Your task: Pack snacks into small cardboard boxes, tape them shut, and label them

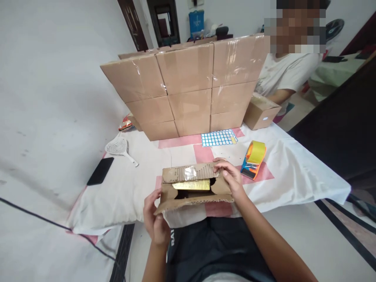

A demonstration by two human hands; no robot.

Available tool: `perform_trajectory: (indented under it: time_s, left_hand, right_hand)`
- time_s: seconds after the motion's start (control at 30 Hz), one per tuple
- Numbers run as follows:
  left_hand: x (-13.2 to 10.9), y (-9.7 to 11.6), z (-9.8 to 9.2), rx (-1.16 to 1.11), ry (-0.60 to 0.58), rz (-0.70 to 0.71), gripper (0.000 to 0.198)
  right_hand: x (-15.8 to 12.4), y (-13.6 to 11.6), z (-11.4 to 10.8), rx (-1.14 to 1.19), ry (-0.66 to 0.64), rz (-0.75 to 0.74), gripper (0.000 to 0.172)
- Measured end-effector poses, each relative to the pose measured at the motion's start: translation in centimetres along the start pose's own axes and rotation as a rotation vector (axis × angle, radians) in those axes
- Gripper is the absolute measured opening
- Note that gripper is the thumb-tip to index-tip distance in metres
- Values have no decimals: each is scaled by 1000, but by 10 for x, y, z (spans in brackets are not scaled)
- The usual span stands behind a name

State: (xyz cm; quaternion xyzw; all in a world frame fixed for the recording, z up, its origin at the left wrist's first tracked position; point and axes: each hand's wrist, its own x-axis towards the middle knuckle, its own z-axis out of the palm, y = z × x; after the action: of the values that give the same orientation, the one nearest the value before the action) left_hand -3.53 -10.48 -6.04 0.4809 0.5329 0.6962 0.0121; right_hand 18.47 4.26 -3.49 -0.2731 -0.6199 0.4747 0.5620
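A small brown cardboard box (194,192) sits at the near edge of the cloth-covered table, its top flaps partly folded, with a scrap of clear tape on one flap. A yellow item (191,185) shows inside the gap. My left hand (155,223) grips the box's lower left corner from beneath. My right hand (230,176) rests on the top right, fingers curled over the far flap. An orange and blue tape dispenser (253,160) with a yellow roll lies just right of that hand.
A wall of stacked sealed cartons (188,90) stands across the table. A blue label sheet (219,138) lies before it. A white plastic scoop (119,148) and black phone (100,170) lie left. Another person (286,74) sits far right beside a small carton (261,111).
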Motion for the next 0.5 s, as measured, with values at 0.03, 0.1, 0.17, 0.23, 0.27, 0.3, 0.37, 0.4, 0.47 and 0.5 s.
perform_trajectory:
  time_s: [0.03, 0.1, 0.17, 0.23, 0.27, 0.3, 0.37, 0.4, 0.47, 0.5]
  left_hand:
    - [-1, -1, -4, 21, -63, 93, 36]
    - [0, -4, -8, 100, -123, 187, 30]
    - [6, -3, -8, 190, -64, 99, 29]
    - [16, 4, -4, 300, -27, -47, 37]
    - [23, 9, -2, 372, -42, -76, 43]
    - [29, 15, 1, 451, -83, -67, 46]
    - [39, 30, 5, 604, -194, 76, 41]
    - [43, 37, 8, 657, -274, 179, 35]
    - [44, 50, 14, 702, -488, 344, 33]
    - [43, 55, 17, 705, -593, 390, 36]
  right_hand:
    - [-1, 0, -1, -16, 2, 2, 31]
    - [-3, 2, -1, 1, 33, 11, 25]
    - [-4, 4, 1, 34, 45, 24, 21]
    - [-3, 5, 2, 63, 49, 53, 20]
    - [-2, 6, 3, 73, 52, 74, 20]
    - [-1, 7, 3, 83, 57, 91, 20]
    - [2, 7, 4, 106, 65, 111, 24]
    - [2, 6, 5, 117, 65, 110, 26]
    - [0, 2, 3, 104, 70, 93, 30]
    - [-3, -2, 0, 51, 85, 73, 30]
